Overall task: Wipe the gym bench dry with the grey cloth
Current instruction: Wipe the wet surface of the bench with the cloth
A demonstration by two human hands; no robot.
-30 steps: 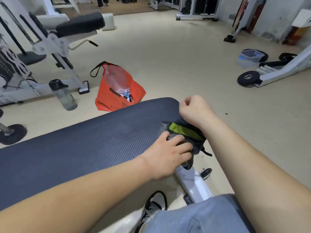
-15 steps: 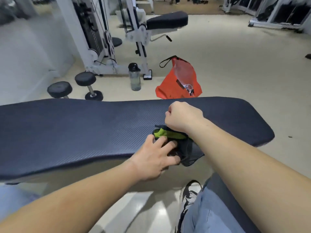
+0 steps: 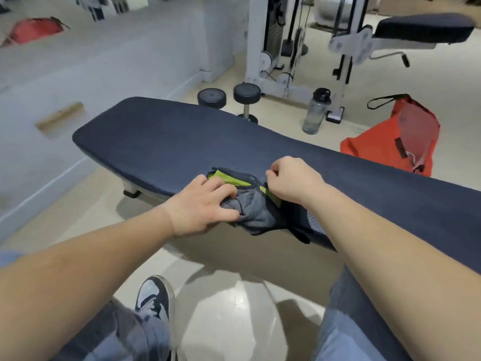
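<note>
Both hands are on the grey cloth (image 3: 256, 213), which lies bunched at the near edge of the gym bench (image 3: 169, 142) and partly hangs over it. The left hand (image 3: 205, 205) grips the crumpled folds with curled fingers. The right hand (image 3: 295, 181) is clenched and seems to pinch the far hem. No wetness shows, so progress is hard to judge, though most of the pad probably remains. A water bottle (image 3: 316, 113), an orange bag (image 3: 385, 149) and dumbbells (image 3: 246, 93) stand on the floor beyond, none in the way.
</note>
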